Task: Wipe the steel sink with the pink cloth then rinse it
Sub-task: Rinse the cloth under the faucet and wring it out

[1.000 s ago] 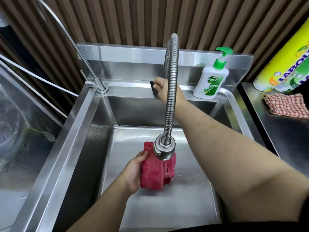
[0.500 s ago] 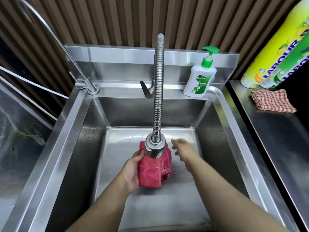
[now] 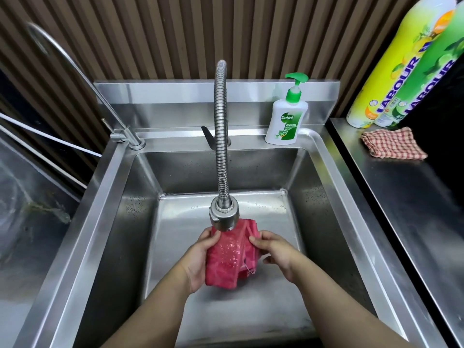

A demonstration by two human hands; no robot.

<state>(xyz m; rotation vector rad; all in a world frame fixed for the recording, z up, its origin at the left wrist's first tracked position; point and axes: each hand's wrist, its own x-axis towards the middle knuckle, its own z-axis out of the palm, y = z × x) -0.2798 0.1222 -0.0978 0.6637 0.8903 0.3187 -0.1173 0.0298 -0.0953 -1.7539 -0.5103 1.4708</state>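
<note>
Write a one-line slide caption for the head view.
Left hand and right hand hold the pink cloth under the faucet head, inside the steel sink.

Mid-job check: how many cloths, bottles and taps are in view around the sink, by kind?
Cloths: 2 (pink cloth, checked cloth)
Bottles: 3 (pump soap bottle, yellow bottle, green bottle)
Taps: 2 (flexible tap, thin curved tap)
Total: 7

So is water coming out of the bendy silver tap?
On: glistening water splashes on the crumpled pink cloth right beneath the bendy steel tap's spray head.
</note>
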